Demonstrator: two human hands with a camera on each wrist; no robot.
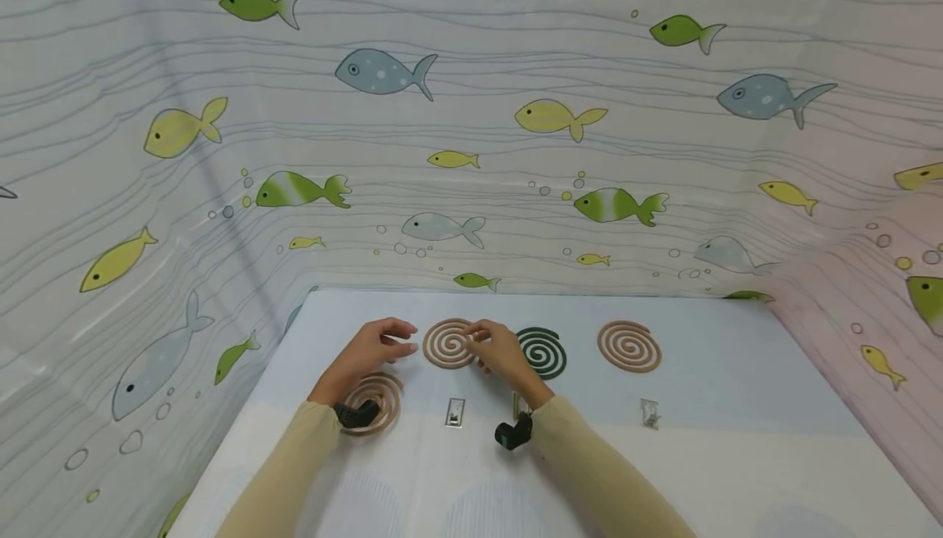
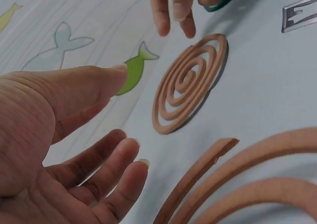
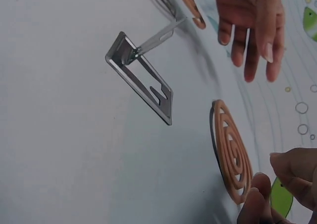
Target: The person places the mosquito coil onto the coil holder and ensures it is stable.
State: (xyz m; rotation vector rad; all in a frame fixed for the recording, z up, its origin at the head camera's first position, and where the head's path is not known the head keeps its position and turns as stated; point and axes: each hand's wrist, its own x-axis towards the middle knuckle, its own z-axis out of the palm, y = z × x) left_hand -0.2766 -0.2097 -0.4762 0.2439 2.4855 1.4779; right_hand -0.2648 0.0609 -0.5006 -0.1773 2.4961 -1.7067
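My left hand [image 1: 371, 354] hovers with thumb and fingers spread apart, holding nothing. Beneath its wrist lies a brown mosquito coil [image 1: 396, 409], partly covered by the arm. A second brown mosquito coil [image 1: 451, 343] lies flat between the two hands. My right hand [image 1: 501, 350] is at that coil's right edge, its fingertips overlapping the rim in the head view. In the right wrist view, a gap shows between thumb and fingers [image 3: 255, 199], close by the brown coil [image 3: 230, 152]. Behind the right hand is a dark green mosquito coil [image 1: 548, 355], partly hidden.
Another brown mosquito coil [image 1: 629, 346] lies farther right. Small metal coil stands [image 1: 455, 413] sit in front of the coils, one of them [image 3: 166, 97] with a raised prong and another [image 1: 650, 413] at the right. Fish-patterned sheeting [image 1: 471, 194] walls the white table [image 1: 737, 472].
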